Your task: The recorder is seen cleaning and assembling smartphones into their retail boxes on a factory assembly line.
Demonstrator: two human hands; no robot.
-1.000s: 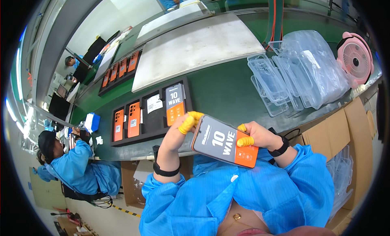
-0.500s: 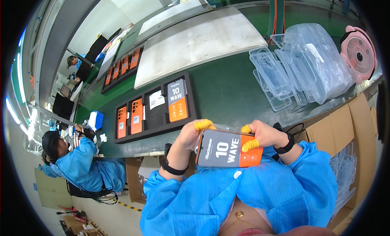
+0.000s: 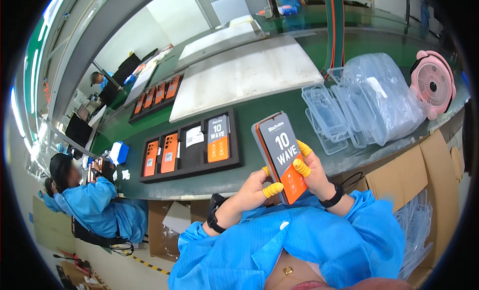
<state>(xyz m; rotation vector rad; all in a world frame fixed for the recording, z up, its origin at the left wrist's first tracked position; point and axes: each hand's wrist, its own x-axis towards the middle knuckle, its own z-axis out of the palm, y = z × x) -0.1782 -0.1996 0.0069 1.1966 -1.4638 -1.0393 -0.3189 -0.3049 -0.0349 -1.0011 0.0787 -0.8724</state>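
An orange-edged smartphone (image 3: pixel 283 160) with a grey and orange printed film over its screen stands tilted upright in front of my chest, between both hands. My left hand (image 3: pixel 252 191) grips its lower left edge, thumb in a yellow finger cot near the bottom corner. My right hand (image 3: pixel 315 174) is closed round the right edge, two yellow-cotted fingers showing against it. A pale rim along the phone's left side may be a clear case. To the left on the bench, a black tray (image 3: pixel 193 169) holds two orange phones (image 3: pixel 169 153) back up and another film-covered phone (image 3: pixel 218 138).
Clear plastic cases (image 3: pixel 327 113) lie beside a plastic bag (image 3: pixel 381 98) on the right, near a pink fan (image 3: pixel 433 84). Farther back are a white board (image 3: pixel 244 78) and a second phone tray (image 3: pixel 157 98). A co-worker (image 3: pixel 90 200) sits at left; cardboard boxes (image 3: pixel 399 178) stand at lower right.
The phone has turned from sideways to upright and its top has moved away from my chest. Both hands have shifted to its lower part. My view has tilted up slightly.
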